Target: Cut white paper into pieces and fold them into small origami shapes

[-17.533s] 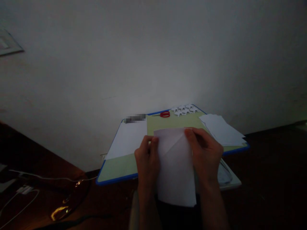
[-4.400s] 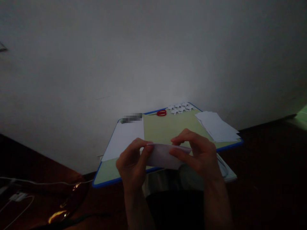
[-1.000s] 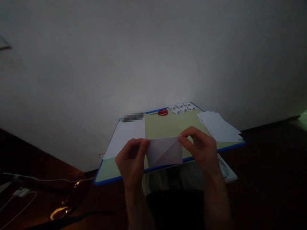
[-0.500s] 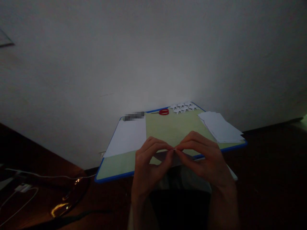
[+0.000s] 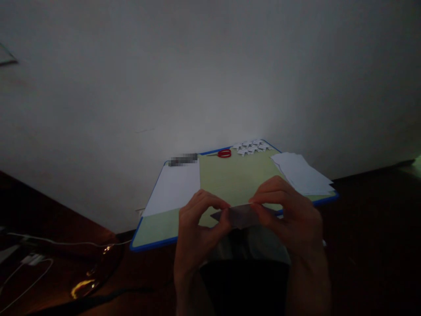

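A small folded piece of white paper (image 5: 239, 215) is held in the air between both my hands, over the near edge of a green board with a blue rim (image 5: 154, 243). My left hand (image 5: 199, 228) pinches the paper's left end with curled fingers. At the paper's right end my right hand (image 5: 289, 213) is closed in the same way. The paper looks narrow and flat, seen nearly edge-on; its lower part is hidden behind my fingers.
On the board lie a white sheet (image 5: 176, 186) at the left, a stack of white sheets (image 5: 302, 173) at the right, red scissors (image 5: 224, 153) and several small folded paper shapes (image 5: 251, 147) at the far edge. A pale wall rises behind. White cables (image 5: 29, 263) lie lower left.
The large sheet of earlier has become a small folded piece. Over the last second it went from a flat rectangle facing me to a narrow strip, and my hands came closer together.
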`<state>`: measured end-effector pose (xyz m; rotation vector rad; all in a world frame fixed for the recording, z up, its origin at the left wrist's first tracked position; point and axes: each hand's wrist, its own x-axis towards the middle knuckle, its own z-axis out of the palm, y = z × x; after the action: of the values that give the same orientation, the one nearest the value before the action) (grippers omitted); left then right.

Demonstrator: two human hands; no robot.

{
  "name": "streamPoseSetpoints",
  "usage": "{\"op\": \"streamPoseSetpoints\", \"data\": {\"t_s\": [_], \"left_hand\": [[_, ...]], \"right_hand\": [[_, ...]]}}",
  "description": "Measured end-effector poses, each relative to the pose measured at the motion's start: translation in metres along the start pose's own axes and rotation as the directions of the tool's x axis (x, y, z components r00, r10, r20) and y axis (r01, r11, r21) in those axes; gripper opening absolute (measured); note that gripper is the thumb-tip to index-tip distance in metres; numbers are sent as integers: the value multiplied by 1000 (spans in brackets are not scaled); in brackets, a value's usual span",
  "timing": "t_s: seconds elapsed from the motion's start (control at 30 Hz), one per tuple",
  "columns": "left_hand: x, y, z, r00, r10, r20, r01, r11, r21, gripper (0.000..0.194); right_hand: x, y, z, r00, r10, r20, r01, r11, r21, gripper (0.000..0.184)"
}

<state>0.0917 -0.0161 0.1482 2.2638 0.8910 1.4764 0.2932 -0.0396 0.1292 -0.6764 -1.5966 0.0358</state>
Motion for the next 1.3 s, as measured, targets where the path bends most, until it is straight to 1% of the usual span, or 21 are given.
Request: {"op": "streamPoseSetpoints", "data": {"t_s": [0.17, 0.27, 0.47, 0.57, 0.63, 0.67, 0.7, 0.77, 0.83, 0.93, 1.03, 1.17, 1.3], "left_hand": [[-2, -11, -5, 1000, 18, 5, -18, 999, 38, 18], [-3, -16, -7, 1000, 1, 17, -2, 997, 75, 17], [-6, -22, -13, 997, -69, 33, 65, 992, 110, 14], [-8, -28, -20, 991, -129, 47, 120, 981, 150, 15], [-7, -32, -24, 986, -168, 6, 164, 968, 190, 15], [-7, -32, -26, 985, -171, -31, 174, 963, 204, 14], [-6, -31, -26, 985, -162, -66, 172, 962, 212, 12], [-3, -26, -24, 990, -110, -91, 126, 972, 197, 9], [0, -18, -18, 998, -44, -42, 49, 989, 139, 8], [3, -7, -6, 999, 15, 31, -17, 999, 48, 11], [3, -3, 0, 998, 22, 55, -22, 1000, -6, 9], [2, -2, -3, 1000, 23, 20, -23, 1000, 5, 14], [3, -1, -5, 999, 28, 15, -28, 1000, -14, 16]], "right_hand": [[-7, 12, -13, 995, 3, -98, 0, 1000, 23, 23], [-10, 18, -16, 992, 30, -119, -29, 999, 15, 23], [-8, 24, -6, 992, 90, -84, -87, 995, 39, 20], [-8, 28, -7, 977, 150, -149, -143, 988, 56, 17], [-8, 29, -12, 967, 167, -195, -160, 986, 50, 17], [-8, 29, -14, 969, 162, -185, -158, 987, 36, 16], [-7, 28, -15, 977, 153, -148, -152, 988, 17, 16], [-5, 24, -14, 989, 141, -31, -142, 990, -16, 14], [-2, 19, -8, 989, 132, 68, -131, 991, -29, 12], [2, 12, 3, 982, 117, 147, -116, 993, -14, 9], [3, 8, 10, 980, 111, 162, -113, 994, 5, 6], [5, 7, 11, 978, 126, 167, -132, 991, 26, 9], [6, 6, 9, 979, 126, 162, -133, 990, 36, 7]]}}
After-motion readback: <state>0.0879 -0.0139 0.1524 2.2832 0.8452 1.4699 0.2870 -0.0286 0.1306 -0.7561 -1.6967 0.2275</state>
